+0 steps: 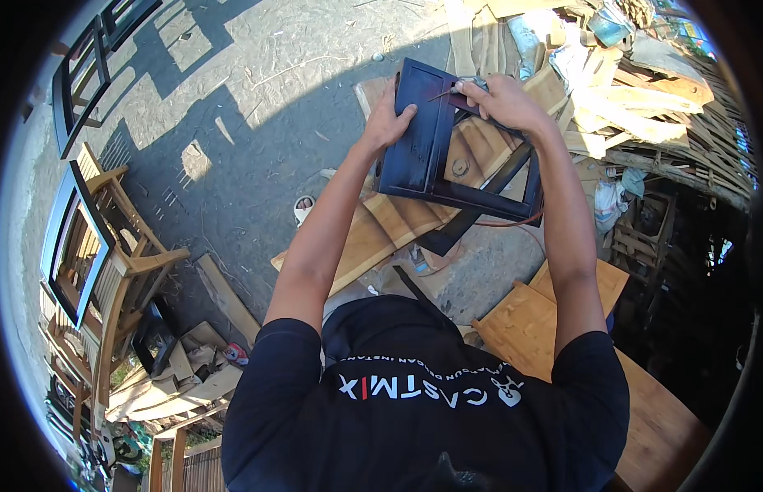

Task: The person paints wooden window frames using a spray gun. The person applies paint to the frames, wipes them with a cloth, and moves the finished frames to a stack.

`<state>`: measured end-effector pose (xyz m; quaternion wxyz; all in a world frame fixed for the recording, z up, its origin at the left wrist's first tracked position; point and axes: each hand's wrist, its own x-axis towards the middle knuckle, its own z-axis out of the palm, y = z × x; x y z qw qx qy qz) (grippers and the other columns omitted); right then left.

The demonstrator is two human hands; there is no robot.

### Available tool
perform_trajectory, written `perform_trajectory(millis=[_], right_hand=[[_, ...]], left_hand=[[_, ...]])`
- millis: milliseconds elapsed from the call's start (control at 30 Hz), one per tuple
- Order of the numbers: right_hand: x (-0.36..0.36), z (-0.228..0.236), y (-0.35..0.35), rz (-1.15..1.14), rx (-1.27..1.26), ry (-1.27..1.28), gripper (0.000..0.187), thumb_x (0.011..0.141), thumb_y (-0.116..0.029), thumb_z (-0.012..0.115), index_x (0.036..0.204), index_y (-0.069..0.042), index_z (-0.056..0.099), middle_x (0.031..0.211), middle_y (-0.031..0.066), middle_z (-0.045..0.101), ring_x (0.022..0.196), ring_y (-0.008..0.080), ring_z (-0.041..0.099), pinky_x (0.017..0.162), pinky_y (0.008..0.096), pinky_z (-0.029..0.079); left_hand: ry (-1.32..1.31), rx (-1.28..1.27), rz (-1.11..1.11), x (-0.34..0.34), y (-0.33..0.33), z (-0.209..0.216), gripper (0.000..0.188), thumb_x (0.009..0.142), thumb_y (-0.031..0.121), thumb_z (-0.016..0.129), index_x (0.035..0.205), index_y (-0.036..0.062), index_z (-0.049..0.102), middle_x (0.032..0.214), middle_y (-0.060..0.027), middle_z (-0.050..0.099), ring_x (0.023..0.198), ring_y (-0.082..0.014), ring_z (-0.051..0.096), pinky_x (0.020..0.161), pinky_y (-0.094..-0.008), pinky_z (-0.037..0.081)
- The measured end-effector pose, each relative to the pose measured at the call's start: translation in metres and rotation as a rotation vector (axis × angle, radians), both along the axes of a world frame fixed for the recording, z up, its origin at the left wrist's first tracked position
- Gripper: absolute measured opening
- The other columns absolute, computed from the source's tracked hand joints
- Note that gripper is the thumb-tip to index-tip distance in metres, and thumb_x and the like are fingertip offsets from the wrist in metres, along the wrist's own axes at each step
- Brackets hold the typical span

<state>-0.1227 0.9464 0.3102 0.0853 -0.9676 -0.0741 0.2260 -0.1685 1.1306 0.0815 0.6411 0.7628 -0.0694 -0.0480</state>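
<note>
A dark-stained wooden frame with a solid panel (408, 135) at one end and an open rectangular part at the other is held out in front of me, tilted. My left hand (388, 121) grips its left edge, thumb on the face and fingers partly hidden behind. Over the upper edge of the open part, my right hand (503, 100) is closed around a small greyish thing (473, 83), mostly covered by the fingers, whose kind I cannot make out. Under the frame lies a wide light-brown plank (373, 235) with dark grain.
A thin orange hose (519, 221) runs below the frame. Wood offcuts (635, 107) are piled at the far right. Wooden chairs (123, 238) and dark frames (78, 86) stand on the left. A light wooden tabletop (529, 320) is near my right side, and a foot (303, 207) shows beyond the plank.
</note>
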Motion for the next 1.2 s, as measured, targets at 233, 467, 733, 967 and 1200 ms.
perform_trajectory(millis=[233,467,733,967,1200], right_hand=[[-0.058,-0.053,-0.060,-0.117,0.225,-0.321,0.050,0.101,-0.045,0.052,0.101,0.001,0.070,0.093,0.0290,0.068,0.093,0.0481,0.064,0.083,0.0510,0.051],[-0.067,-0.059,-0.091,-0.181,0.353,-0.328,0.054,0.101,-0.048,0.052,0.097,0.003,0.070,0.091,0.0293,0.069,0.093,0.0473,0.066,0.082,0.0526,0.052],[-0.159,-0.013,-0.113,-0.059,0.536,0.026,0.044,0.102,-0.039,0.057,0.097,0.004,0.068,0.069,0.0143,0.061,0.065,0.0207,0.061,0.063,0.0353,0.048],[-0.252,-0.041,-0.151,-0.289,0.782,0.079,0.042,0.102,-0.036,0.058,0.094,0.004,0.067,0.066,0.0080,0.060,0.062,0.0127,0.059,0.060,0.0310,0.048],[-0.256,-0.047,-0.185,-0.238,0.620,-0.347,0.043,0.101,-0.037,0.057,0.096,0.004,0.069,0.068,0.0207,0.066,0.066,0.0349,0.069,0.063,0.0430,0.052]], left_hand=[[-0.139,0.498,0.041,-0.017,-0.026,0.038,0.074,0.096,0.037,0.062,0.155,0.0063,0.030,0.160,-0.0275,0.024,0.145,-0.0455,0.031,0.117,-0.0507,0.032],[-0.491,0.956,-0.092,-0.070,-0.041,0.045,0.068,0.100,0.046,0.050,0.154,0.0063,0.036,0.160,-0.0207,0.031,0.148,-0.0390,0.029,0.120,-0.0563,0.024],[-0.378,0.951,-0.180,-0.180,-0.059,0.066,0.076,0.095,0.044,0.059,0.153,0.0015,0.035,0.160,-0.0225,0.030,0.150,-0.0367,0.027,0.120,-0.0548,0.023],[-0.287,0.943,-0.128,-0.251,-0.069,0.076,0.070,0.096,0.040,0.061,0.152,0.0032,0.038,0.159,-0.0254,0.030,0.148,-0.0416,0.030,0.119,-0.0510,0.029],[-0.190,0.321,-0.211,-0.265,-0.110,0.206,0.038,0.095,0.023,0.066,0.128,0.0044,0.062,0.134,-0.0202,0.058,0.125,-0.0359,0.058,0.105,-0.0452,0.046]])
